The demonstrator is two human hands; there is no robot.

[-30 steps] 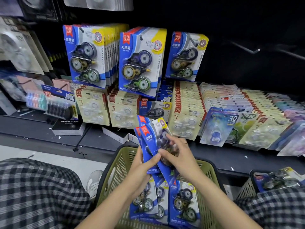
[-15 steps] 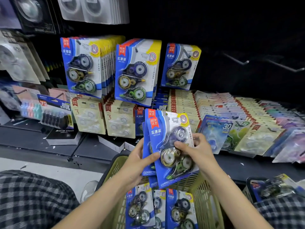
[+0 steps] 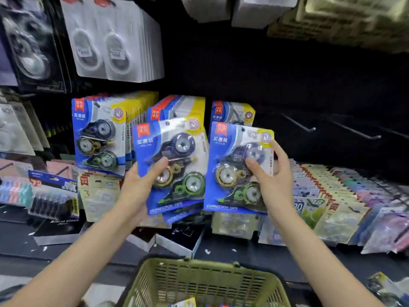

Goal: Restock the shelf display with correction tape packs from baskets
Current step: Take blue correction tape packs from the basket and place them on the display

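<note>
Since half a second ago both hands have risen from above the basket to the hanging rows, and the stack they shared has split: each hand now carries its own share. The view has also tilted upward, so the green basket (image 3: pixel 205 282) sits at the bottom edge with only a sliver of a pack showing inside.

On the dark shelf display (image 3: pixel 287 85), 3 rows of correction tape packs hang on pegs: the left row (image 3: pixel 99 134) is thick, the middle row (image 3: pixel 179 107) is fairly full, and the right row (image 3: pixel 232 114) looks thin. 2 bare pegs (image 3: pixel 298 125) stand further right.

The left hand (image 3: pixel 137 187) grips a small stack of packs (image 3: pixel 170 165), thumb curled over the front and fingers hidden behind; at least 2 cards show. It is held just in front of the middle row. The right hand (image 3: pixel 274 178) pinches a single pack (image 3: pixel 239 169), thumb on the blister and fingers around the right edge, in front of the right row.

The step in hand appears to be hanging. The next move probably calls for lining the single pack's hang hole with the right peg tip and sliding it back.
</note>
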